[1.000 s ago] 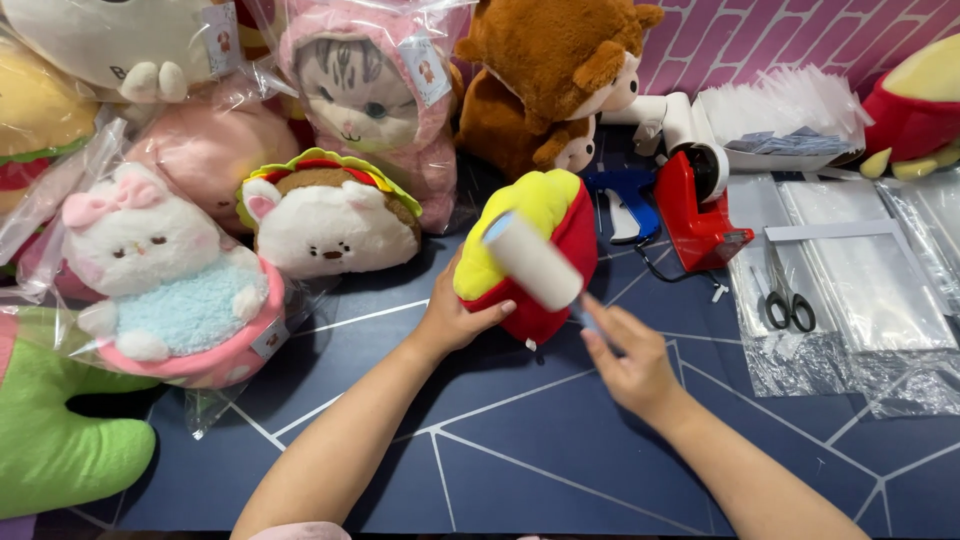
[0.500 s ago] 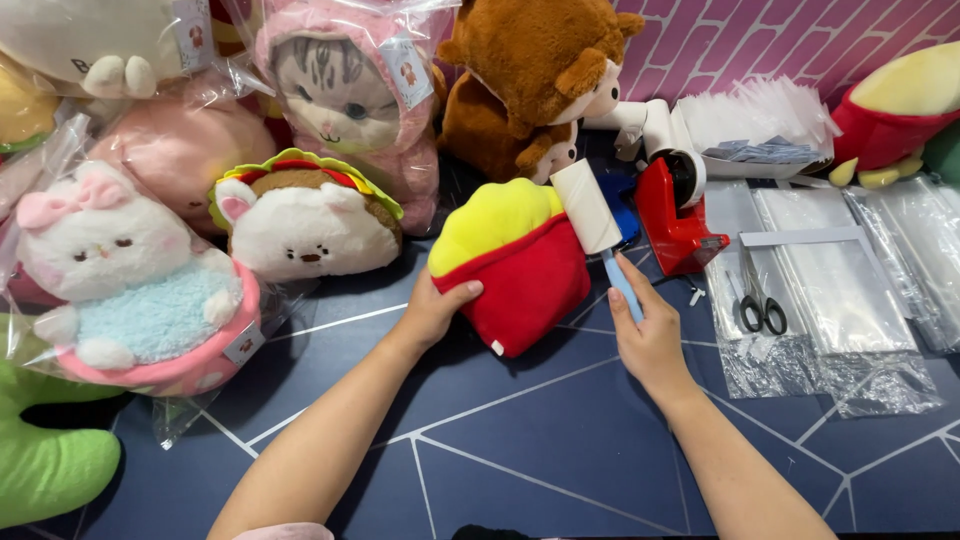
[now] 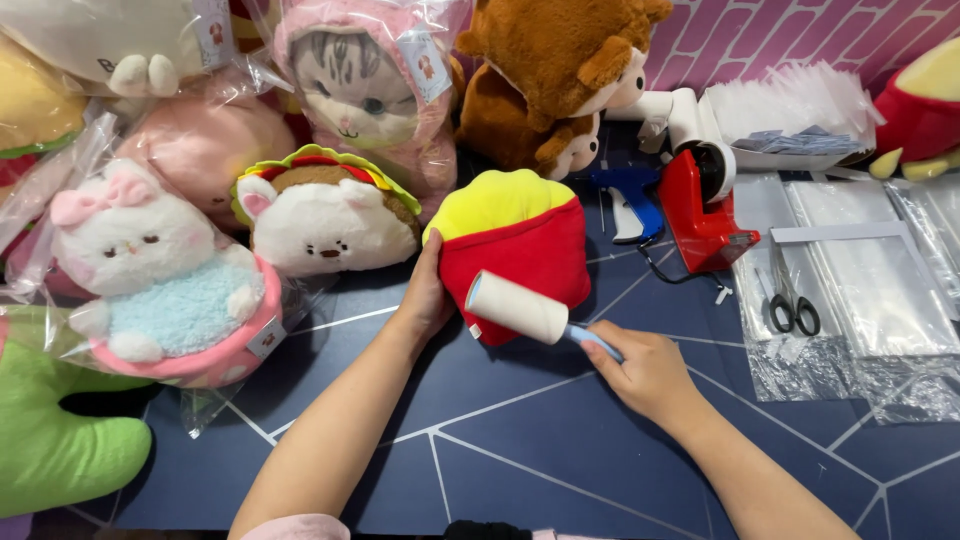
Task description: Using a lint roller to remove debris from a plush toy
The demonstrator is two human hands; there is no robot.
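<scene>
- My left hand is closed lightly over the left edge of the red-and-yellow plush, steadying it where it lies flat on the dark blue tabletop.
- My right hand grips the blue handle of the lint roller; its white drum rests across the plush's lower red face.
- Status of work, as I judge it: the rolling is in hand on the red portion. The yellow top shows no contact with the roller at this moment. I cannot tell how much of the surface is already clean, nor the condition of the underside.
- This plush is unbagged. Several toys to the left, among them the white cat plush, sit in clear wrappers, which suggests bagging is still outstanding for this one.
- Clear bags, scissors, a red tape dispenser and a blue tagging gun lie to the right, apart from both hands.
</scene>
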